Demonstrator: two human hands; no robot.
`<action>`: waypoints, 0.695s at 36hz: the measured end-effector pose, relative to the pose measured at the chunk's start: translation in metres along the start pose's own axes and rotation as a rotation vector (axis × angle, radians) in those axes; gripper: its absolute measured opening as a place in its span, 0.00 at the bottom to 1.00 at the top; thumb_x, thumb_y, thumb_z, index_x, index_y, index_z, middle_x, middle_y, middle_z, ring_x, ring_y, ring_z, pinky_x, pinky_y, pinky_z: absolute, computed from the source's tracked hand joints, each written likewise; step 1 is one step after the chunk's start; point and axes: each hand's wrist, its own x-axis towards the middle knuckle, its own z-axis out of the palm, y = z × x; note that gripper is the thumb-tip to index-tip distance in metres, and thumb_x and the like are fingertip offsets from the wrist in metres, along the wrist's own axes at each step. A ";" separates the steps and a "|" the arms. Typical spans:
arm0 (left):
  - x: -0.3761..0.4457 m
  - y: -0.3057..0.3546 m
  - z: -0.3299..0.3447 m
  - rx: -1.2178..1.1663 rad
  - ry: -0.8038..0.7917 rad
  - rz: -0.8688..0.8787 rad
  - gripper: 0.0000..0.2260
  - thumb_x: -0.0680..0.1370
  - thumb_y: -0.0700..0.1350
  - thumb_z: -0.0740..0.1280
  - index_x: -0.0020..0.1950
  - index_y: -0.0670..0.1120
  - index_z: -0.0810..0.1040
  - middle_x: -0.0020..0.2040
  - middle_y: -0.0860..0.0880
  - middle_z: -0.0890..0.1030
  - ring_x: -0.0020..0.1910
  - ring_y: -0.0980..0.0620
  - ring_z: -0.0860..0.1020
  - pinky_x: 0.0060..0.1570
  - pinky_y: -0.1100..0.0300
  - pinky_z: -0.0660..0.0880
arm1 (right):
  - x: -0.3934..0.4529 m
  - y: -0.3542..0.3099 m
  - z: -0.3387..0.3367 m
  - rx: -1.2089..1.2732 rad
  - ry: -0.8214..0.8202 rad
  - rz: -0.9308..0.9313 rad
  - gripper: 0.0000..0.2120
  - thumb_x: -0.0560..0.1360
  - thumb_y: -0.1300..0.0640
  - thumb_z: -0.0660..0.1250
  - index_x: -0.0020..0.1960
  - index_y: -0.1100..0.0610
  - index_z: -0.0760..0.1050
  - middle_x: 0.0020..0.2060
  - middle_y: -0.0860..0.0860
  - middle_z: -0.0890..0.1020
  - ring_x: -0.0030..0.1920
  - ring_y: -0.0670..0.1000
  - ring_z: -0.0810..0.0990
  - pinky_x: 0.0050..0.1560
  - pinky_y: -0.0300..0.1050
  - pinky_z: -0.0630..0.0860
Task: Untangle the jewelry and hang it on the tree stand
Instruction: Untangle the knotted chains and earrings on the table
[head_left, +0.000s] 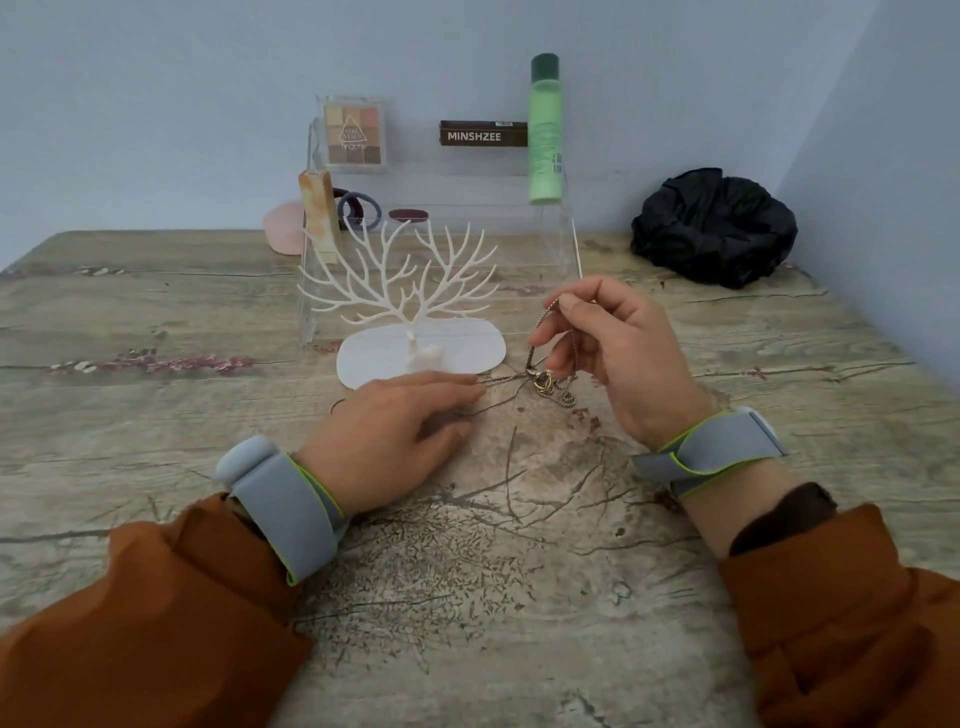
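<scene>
A knot of silver chains with a gold ring (546, 383) lies on the table just in front of the white tree stand (400, 291). My right hand (613, 353) pinches a loop of silver chain and lifts it above the knot. My left hand (395, 431) lies flat beside the knot, its fingertips pressing a chain strand that runs left from the tangle. The stand's branches carry no jewelry. Part of a thin strand disappears under my left hand.
Behind the stand is a clear acrylic shelf (563, 234) holding an eyeshadow palette (354, 132), a dark box (483, 134) and a green bottle (544, 130). Hair ties (358, 208) and a pink item sit at its left. A black crumpled bag (714, 226) lies at the back right.
</scene>
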 end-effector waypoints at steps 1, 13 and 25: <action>0.000 0.000 0.001 0.013 -0.018 0.009 0.20 0.74 0.55 0.59 0.66 0.56 0.74 0.65 0.60 0.75 0.62 0.58 0.74 0.63 0.58 0.71 | 0.001 0.000 -0.001 -0.005 0.026 -0.005 0.08 0.80 0.63 0.60 0.46 0.58 0.77 0.35 0.60 0.83 0.27 0.52 0.76 0.28 0.42 0.73; 0.002 -0.003 0.001 0.032 0.042 -0.095 0.07 0.72 0.55 0.69 0.42 0.54 0.75 0.32 0.57 0.73 0.33 0.62 0.71 0.33 0.64 0.67 | 0.004 0.000 -0.009 -0.095 0.209 -0.025 0.08 0.77 0.66 0.61 0.50 0.57 0.76 0.36 0.55 0.83 0.24 0.52 0.73 0.22 0.41 0.64; -0.001 -0.005 -0.005 0.145 0.003 -0.243 0.05 0.70 0.52 0.65 0.36 0.52 0.73 0.31 0.56 0.76 0.35 0.52 0.74 0.39 0.56 0.76 | 0.006 0.009 -0.009 -0.513 0.082 -0.036 0.05 0.74 0.63 0.68 0.43 0.56 0.81 0.39 0.54 0.84 0.31 0.48 0.76 0.30 0.36 0.71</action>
